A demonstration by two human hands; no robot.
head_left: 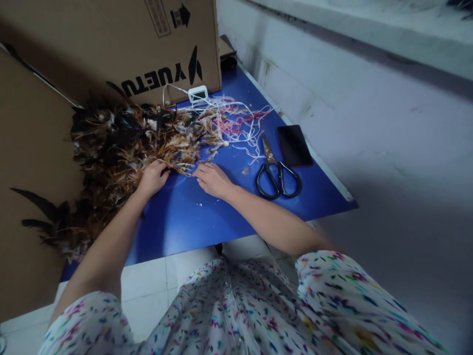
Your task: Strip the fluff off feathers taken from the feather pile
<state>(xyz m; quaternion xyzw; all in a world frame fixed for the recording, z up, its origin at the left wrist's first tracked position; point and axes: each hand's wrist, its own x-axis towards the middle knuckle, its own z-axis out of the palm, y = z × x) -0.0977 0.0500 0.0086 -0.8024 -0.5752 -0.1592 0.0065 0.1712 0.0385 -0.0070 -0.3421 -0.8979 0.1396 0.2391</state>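
Observation:
A large heap of brown and black feathers (pixel 121 143) covers the left and back of the blue table. At its front edge, my left hand (pixel 154 177) is closed with the fingers curled round some brown feathers. My right hand (pixel 213 180) is just to the right, its fingertips pinched at the thin tips of the same feathers. The feathers (pixel 181 166) stretch between the two hands, just above the table surface. What lies inside the fingers is partly hidden.
Black-handled scissors (pixel 279 180) and a dark phone (pixel 294 145) lie to the right. White and red strings (pixel 240 121) tangle behind, near a small white device (pixel 198 93). Cardboard boxes (pixel 111 49) stand at the back and left; a wall (pixel 369 123) runs along the right.

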